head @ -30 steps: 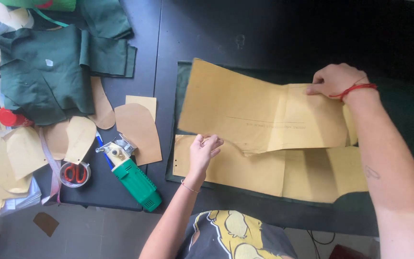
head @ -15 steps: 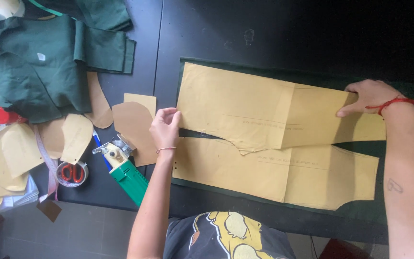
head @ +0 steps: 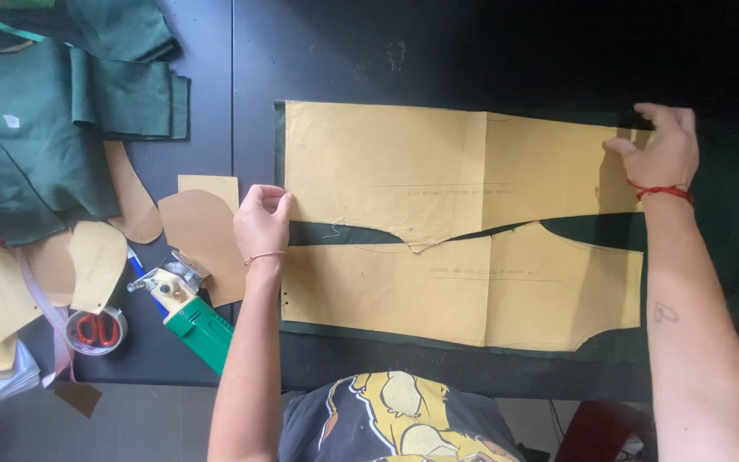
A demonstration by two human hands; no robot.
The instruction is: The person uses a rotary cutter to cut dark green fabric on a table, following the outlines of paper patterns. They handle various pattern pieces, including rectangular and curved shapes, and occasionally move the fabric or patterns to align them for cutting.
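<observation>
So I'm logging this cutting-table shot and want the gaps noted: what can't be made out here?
- Head view: the green fabric is mostly covered by the two tan paper patterns.
- The faint lines on the patterns are too small to make out.
- Scissors sit partly inside a tape roll.
- Right hand: fingertips fade into the dark far corner.

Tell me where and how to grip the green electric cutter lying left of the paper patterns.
Probably by the green handle of the cutter, coming from the near table edge. The handle points down-right toward the person, while the metal blade end faces up-left. The left hand is closest; the right hand rests on the upper pattern.
</observation>
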